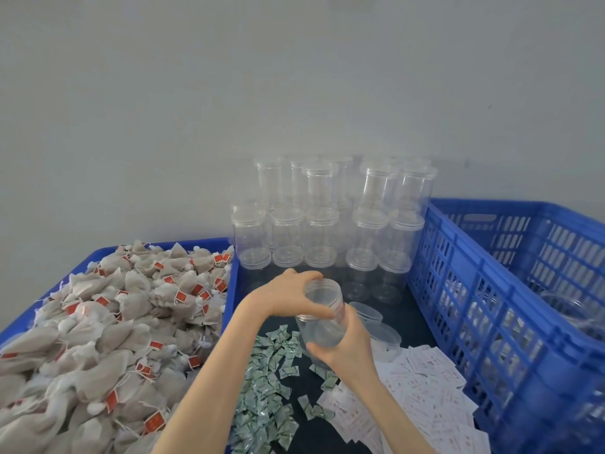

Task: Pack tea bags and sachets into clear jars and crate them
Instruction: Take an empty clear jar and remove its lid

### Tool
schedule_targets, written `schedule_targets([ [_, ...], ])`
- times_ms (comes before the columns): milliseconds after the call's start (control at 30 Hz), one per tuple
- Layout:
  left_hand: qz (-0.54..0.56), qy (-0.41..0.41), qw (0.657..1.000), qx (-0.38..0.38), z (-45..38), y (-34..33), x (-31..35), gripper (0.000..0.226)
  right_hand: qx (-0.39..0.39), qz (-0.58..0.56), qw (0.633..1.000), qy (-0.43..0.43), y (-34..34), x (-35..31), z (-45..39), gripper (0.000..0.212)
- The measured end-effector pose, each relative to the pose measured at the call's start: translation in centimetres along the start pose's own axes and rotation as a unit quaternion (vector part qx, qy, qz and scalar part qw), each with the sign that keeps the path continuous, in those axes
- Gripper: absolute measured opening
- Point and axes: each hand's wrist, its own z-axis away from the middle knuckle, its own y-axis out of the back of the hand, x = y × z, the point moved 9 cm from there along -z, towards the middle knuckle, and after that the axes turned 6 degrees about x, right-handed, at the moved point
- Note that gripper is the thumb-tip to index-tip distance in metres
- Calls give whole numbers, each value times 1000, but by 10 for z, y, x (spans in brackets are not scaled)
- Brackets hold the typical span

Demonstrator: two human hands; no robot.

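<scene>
Clear plastic jar point(322, 314) held up in both hands over the dark table point(411, 317), tilted, mouth toward the left. Left hand point(288, 298) curls over the open rim end, fingers and thumb wrapped round it. Right hand point(347, 347) grips the jar's lower body from beneath, fingers curled round it. Jar looks empty.

Just right of the jar, two loose clear lids point(376, 326) lie on the table. Below the hands, a scatter of small green-white sachets point(266, 388); to their right a spread of white printed slips point(422, 391).

Behind the hands, stacked rows of lidded clear jars point(327, 221) stand against the grey wall point(294, 77), three tiers high.

Left side: blue tray point(108, 250) heaped with tan mesh tea bags point(98, 329), red tags on strings.

Right side: blue slotted crate point(491, 306), a few clear jars point(569, 309) dimly visible inside; contents hard to tell.
</scene>
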Motion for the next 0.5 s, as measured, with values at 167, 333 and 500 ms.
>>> schedule_targets([
  [167,-90,62,991,75,-2,-14,4,95,9,-5,1000,-4,-7,3,2,74],
  [333,24,-59,993,-99,5,-24,8,92,-8,30,999,-17,-2,7,1,95],
  [500,-71,129,984,101,-2,-2,-14,86,13,49,999,8,-6,0,2,77],
])
